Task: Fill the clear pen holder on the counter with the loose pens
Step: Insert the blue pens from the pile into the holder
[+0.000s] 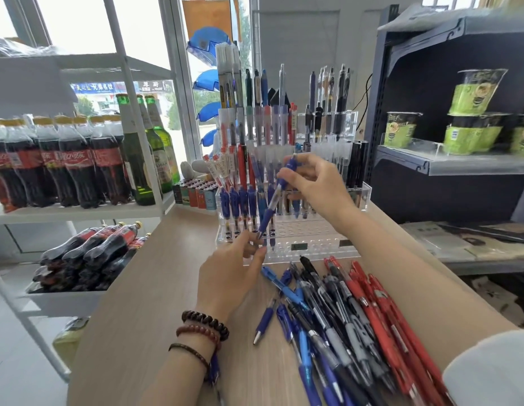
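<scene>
A clear tiered pen holder (310,244) stands on the wooden counter (143,288), its back rows full of pens, its front rows mostly bare holes. My right hand (316,183) pinches the top of a blue pen (272,200) that slants down over the holder's left side. My left hand (231,271) pinches the same pen's tip near a front-row hole. A heap of loose blue, black and red pens (351,323) lies on the counter in front of the holder, under my right forearm.
A white rack (79,212) with cola and green bottles stands to the left. A dark shelf (454,165) with green noodle cups stands to the right. Small coloured lighters (196,196) sit left of the holder. Bare counter lies front left.
</scene>
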